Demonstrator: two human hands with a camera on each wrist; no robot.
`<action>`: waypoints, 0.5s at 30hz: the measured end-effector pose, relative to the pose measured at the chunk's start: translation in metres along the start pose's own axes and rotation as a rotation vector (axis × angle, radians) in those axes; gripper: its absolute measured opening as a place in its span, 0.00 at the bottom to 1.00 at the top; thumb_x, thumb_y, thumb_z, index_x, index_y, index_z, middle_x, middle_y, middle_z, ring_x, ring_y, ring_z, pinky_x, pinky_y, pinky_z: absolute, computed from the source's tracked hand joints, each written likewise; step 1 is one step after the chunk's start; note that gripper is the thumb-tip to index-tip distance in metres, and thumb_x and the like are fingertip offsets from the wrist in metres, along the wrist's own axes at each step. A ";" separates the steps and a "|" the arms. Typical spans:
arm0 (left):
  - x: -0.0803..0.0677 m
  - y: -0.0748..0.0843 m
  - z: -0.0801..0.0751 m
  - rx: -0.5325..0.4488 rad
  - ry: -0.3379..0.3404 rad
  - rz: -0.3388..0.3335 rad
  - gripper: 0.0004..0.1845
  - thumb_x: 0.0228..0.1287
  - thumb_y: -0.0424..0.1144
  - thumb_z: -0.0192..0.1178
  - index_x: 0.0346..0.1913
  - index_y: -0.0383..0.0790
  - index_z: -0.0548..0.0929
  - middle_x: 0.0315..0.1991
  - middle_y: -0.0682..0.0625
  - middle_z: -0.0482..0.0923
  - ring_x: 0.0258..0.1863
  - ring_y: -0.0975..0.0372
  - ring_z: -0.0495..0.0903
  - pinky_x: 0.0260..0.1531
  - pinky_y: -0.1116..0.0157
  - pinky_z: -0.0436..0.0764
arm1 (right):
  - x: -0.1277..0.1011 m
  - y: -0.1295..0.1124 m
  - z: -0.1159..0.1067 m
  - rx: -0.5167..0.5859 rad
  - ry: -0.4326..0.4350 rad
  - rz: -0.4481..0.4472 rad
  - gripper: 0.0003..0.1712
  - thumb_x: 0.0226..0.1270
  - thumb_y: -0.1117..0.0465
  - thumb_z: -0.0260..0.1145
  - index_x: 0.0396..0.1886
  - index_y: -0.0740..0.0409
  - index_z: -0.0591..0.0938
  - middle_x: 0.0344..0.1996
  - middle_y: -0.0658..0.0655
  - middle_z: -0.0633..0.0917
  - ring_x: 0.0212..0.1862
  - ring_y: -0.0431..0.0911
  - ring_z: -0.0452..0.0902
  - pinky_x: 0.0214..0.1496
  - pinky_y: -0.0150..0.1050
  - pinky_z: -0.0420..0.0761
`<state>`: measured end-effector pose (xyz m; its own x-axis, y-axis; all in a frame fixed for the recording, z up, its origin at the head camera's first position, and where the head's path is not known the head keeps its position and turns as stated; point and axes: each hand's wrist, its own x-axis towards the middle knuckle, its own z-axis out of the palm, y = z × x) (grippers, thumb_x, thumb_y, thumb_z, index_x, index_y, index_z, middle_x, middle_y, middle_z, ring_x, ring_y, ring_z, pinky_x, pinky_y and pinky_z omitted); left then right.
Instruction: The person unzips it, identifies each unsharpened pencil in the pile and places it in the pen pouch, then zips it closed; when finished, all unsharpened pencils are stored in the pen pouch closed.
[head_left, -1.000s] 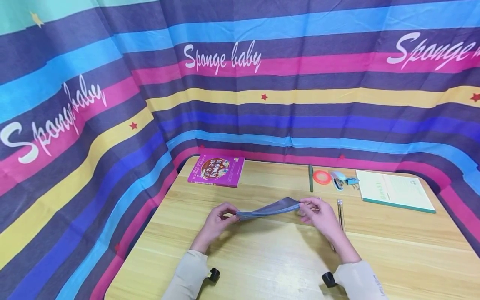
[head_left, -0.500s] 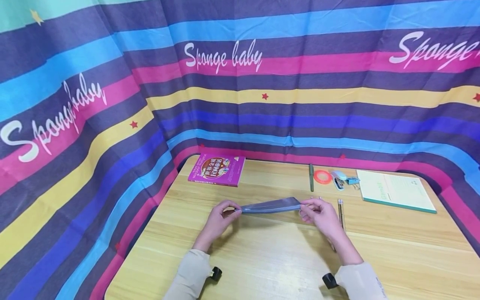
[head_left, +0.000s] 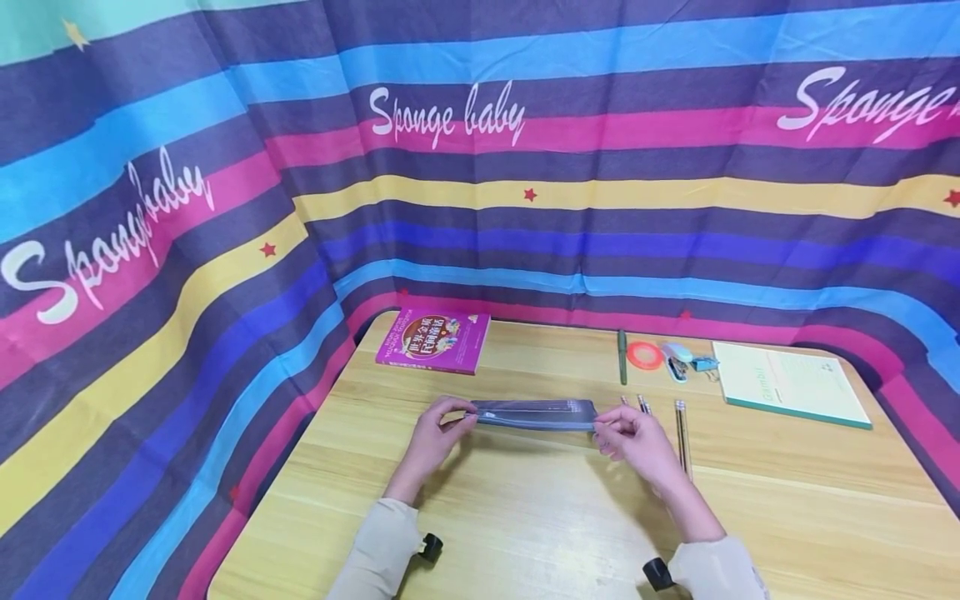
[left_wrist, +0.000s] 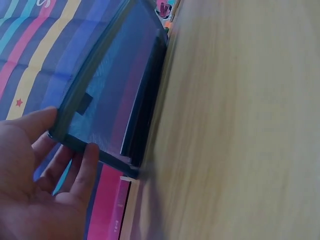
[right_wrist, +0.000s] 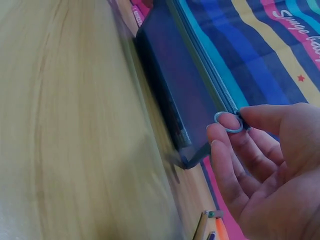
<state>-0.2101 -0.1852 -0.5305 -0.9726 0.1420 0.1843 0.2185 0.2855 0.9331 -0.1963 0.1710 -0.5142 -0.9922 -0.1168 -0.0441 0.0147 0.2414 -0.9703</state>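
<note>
A dark see-through zip pencil case [head_left: 534, 415] is stretched between both hands just above the wooden table [head_left: 525, 517]. My left hand [head_left: 437, 427] pinches its left upper corner, thumb on one side and fingers on the other, as the left wrist view shows on the mesh case [left_wrist: 107, 95]. At the opposite end, my right hand [head_left: 636, 436] pinches the corner by the zip's end. A metal ring pull [right_wrist: 228, 122] lies among the right fingertips in the right wrist view. The zip [right_wrist: 210, 65] runs along the upper edge and looks closed there.
Pencils [head_left: 682, 437] lie right of the right hand, more partly behind it. A purple book [head_left: 442, 340] lies back left. Farther back sit a green pen [head_left: 622, 357], red tape roll [head_left: 644, 355], stapler [head_left: 677, 362], blue binder clip [head_left: 705, 363] and notepad [head_left: 795, 383]. A striped curtain surrounds the table.
The pencil case has gone from slanted and twisted to nearly level, its broad side now facing the head camera. Its right end has come down slightly. Both hands keep their pinch on it.
</note>
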 end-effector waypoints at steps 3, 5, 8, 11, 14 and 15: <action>0.000 0.001 0.000 0.009 0.016 -0.024 0.16 0.69 0.40 0.67 0.56 0.38 0.85 0.57 0.44 0.80 0.62 0.49 0.78 0.61 0.59 0.82 | -0.001 0.002 0.003 0.012 -0.010 0.020 0.16 0.72 0.64 0.68 0.54 0.70 0.81 0.36 0.66 0.88 0.32 0.49 0.85 0.36 0.43 0.88; 0.001 0.000 0.000 0.018 0.025 -0.035 0.17 0.70 0.39 0.67 0.58 0.37 0.85 0.58 0.43 0.79 0.62 0.49 0.78 0.61 0.57 0.82 | -0.002 0.004 0.004 0.018 -0.011 0.034 0.16 0.72 0.64 0.67 0.54 0.70 0.80 0.35 0.65 0.88 0.32 0.49 0.85 0.36 0.44 0.88; 0.002 -0.001 0.002 0.014 0.043 -0.040 0.18 0.69 0.35 0.66 0.60 0.34 0.83 0.59 0.40 0.79 0.62 0.46 0.79 0.61 0.54 0.82 | -0.002 0.005 0.007 0.033 0.006 0.055 0.16 0.72 0.65 0.67 0.54 0.69 0.81 0.33 0.63 0.88 0.31 0.50 0.85 0.35 0.43 0.88; 0.004 -0.002 0.005 -0.001 0.064 -0.044 0.18 0.69 0.32 0.65 0.60 0.31 0.83 0.59 0.37 0.79 0.61 0.44 0.79 0.60 0.53 0.83 | -0.002 0.008 0.008 0.034 0.019 0.059 0.15 0.71 0.66 0.67 0.54 0.69 0.80 0.32 0.63 0.87 0.30 0.50 0.85 0.35 0.43 0.88; 0.006 -0.005 0.008 -0.010 0.072 -0.050 0.18 0.69 0.29 0.65 0.60 0.30 0.83 0.59 0.36 0.79 0.61 0.43 0.80 0.59 0.54 0.83 | -0.001 0.009 0.009 0.044 0.025 0.067 0.16 0.71 0.67 0.66 0.56 0.68 0.78 0.31 0.63 0.86 0.29 0.49 0.84 0.35 0.43 0.88; 0.007 -0.005 0.008 -0.005 0.072 -0.051 0.18 0.69 0.29 0.64 0.60 0.30 0.83 0.58 0.36 0.79 0.61 0.43 0.80 0.59 0.55 0.83 | -0.001 0.010 0.010 0.044 0.025 0.069 0.17 0.71 0.68 0.66 0.57 0.68 0.77 0.31 0.63 0.86 0.29 0.49 0.84 0.35 0.43 0.88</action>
<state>-0.2172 -0.1784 -0.5366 -0.9856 0.0592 0.1582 0.1686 0.2854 0.9435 -0.1941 0.1638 -0.5260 -0.9914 -0.0777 -0.1055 0.0877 0.2054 -0.9747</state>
